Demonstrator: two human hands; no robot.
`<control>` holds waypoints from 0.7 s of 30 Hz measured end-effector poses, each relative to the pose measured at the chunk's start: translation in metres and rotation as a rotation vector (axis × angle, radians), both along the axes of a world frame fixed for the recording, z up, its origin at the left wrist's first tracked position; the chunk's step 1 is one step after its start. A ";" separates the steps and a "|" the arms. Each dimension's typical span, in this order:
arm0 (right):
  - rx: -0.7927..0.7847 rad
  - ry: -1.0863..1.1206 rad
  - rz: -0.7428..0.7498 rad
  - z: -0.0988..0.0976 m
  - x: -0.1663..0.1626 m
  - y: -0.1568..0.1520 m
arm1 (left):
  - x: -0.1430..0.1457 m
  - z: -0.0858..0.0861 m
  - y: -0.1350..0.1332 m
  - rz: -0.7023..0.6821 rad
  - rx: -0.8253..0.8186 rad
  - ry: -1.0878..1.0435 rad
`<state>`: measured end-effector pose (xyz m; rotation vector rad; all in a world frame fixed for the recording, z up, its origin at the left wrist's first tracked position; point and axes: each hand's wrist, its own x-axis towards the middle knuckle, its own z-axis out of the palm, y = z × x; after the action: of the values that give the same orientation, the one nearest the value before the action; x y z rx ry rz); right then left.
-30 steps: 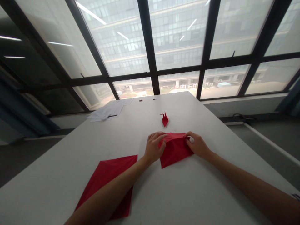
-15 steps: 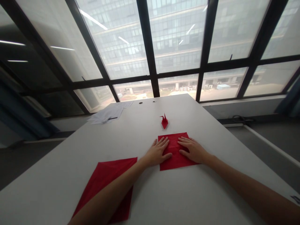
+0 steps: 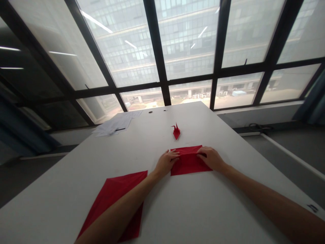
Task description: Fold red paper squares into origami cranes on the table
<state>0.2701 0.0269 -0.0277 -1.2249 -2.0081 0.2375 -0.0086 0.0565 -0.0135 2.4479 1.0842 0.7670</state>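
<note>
A red sheet of paper (image 3: pixel 189 163) lies on the white table in front of me, with a raised ridge running across its upper part. My left hand (image 3: pixel 166 161) is closed at the sheet's left side, thumb and fingers pinching the paper at the ridge. On the right side, my right hand (image 3: pixel 212 158) has its fingers curled and also pinches the ridge. A small red origami crane (image 3: pixel 176 132) stands just beyond the sheet. Under my left forearm lies a larger piece of red paper (image 3: pixel 114 191), partly hidden by the arm.
White papers (image 3: pixel 109 124) are spread at the table's far left, with a dark pen (image 3: pixel 120 129) on them. The white table (image 3: pixel 162 210) reaches toward a large framed window. A dark mark (image 3: pixel 312 207) is near its right edge.
Both hands have gone from lying flat on the red sheet to pinching it. The sheet's near edge has moved away from me, and a ridge now stands up across it.
</note>
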 end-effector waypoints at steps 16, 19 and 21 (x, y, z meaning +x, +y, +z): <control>0.015 -0.032 0.015 -0.002 -0.002 0.003 | 0.002 0.001 0.001 -0.046 -0.012 -0.037; 0.020 -0.032 0.003 -0.002 -0.002 0.004 | 0.002 0.002 0.000 -0.067 -0.011 -0.025; 0.023 -0.033 -0.001 -0.002 -0.002 0.005 | 0.002 0.003 -0.001 -0.074 -0.003 -0.009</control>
<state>0.2684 0.0316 -0.0298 -1.2230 -2.0329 0.1942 -0.0064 0.0554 -0.0108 2.4652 0.9846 0.7515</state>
